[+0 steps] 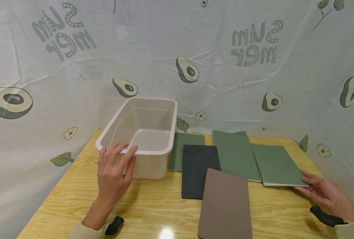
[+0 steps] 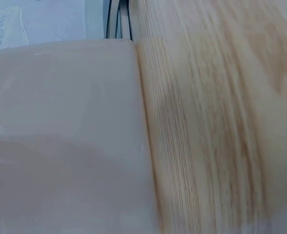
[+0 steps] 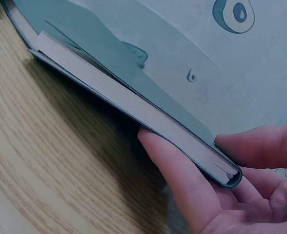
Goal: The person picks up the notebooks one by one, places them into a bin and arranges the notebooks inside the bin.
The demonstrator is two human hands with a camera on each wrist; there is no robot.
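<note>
At the right, my right hand [image 1: 324,192] pinches the near right corner of a green hardcover book [image 1: 280,164]. In the right wrist view the thumb lies on the cover of this book [image 3: 138,102] and fingers are under it, with its near edge raised off the wood. My left hand [image 1: 114,169] rests its fingertips on the near rim of a beige plastic tub [image 1: 150,152]. The tub's inside shows nothing in it. The left wrist view holds only the tub's wall [image 2: 70,136] and the tabletop, without the hand.
A second green book [image 1: 236,156] lies left of the held one. Beside the tub are another green book [image 1: 177,152] and a black book [image 1: 199,169]. A brown book [image 1: 226,202] overlaps the black one near the front. Behind the wooden table [image 1: 162,205] hangs a printed curtain [image 1: 153,43].
</note>
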